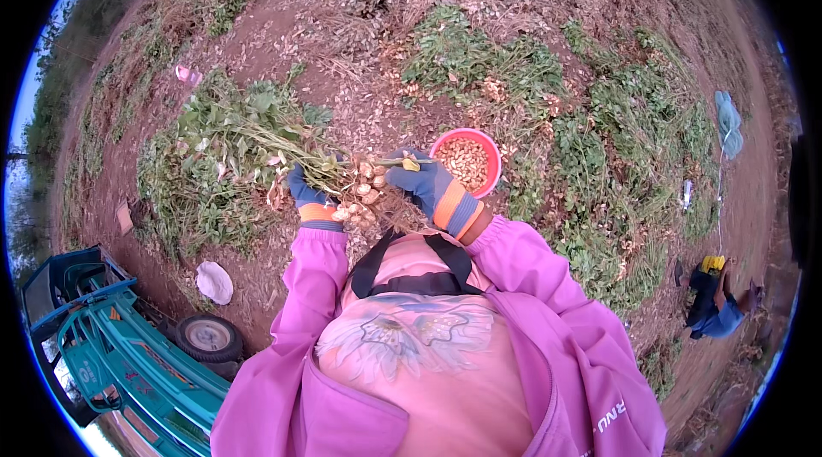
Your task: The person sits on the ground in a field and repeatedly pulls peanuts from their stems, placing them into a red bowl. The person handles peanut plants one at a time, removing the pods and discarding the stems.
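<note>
My left hand (307,190), in a blue and orange work glove, grips a bunch of uprooted peanut plants (282,145) by the stems. Their leafy tops spread out to the left. Pale peanut pods (364,190) and thin roots hang at the right end of the bunch. My right hand (420,184), gloved alike, has its fingers curled on the pods at that end; its fingertips are partly hidden. A stem with a yellow leaf lies across the back of that glove. Just beyond my right hand stands a pink tub (497,165) holding many picked peanuts (462,163).
Heaps of peanut plants lie to the left (199,193) and right (616,129). A teal three-wheeled vehicle (122,348) stands at lower left near a white bundle (214,283). Another person (716,303) is low to the ground at far right, below a blue-green net bag (728,125).
</note>
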